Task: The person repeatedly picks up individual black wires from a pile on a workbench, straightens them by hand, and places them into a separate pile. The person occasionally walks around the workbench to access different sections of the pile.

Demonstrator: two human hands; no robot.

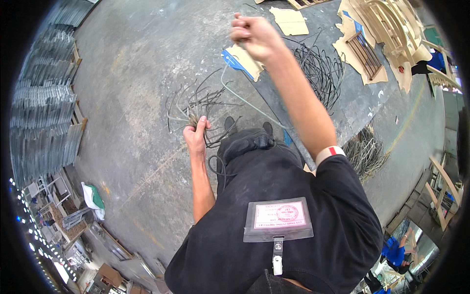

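My left hand [197, 134] is closed round a bundle of thin, dark, bendy strands [193, 110], whose loose ends fan out above it and to both sides. My right hand [254, 36] is raised far forward over the table, fingers curled in and slightly blurred. What it holds, if anything, I cannot make out. Between the two hands a single pale green-grey strand [249, 101] curves down along the table's near edge. Just below the right hand lies a piece of cardboard with a blue patch [243, 63].
On the grey table [360, 105] lie a pile of dark strands [320, 71] and a small brown slatted frame [364, 55] on cardboard. Curved pale wooden parts [389, 24] are stacked at the far right. A coil of strands [366, 152] sits beyond the table. Stacked metal pieces [46, 112] line the left.
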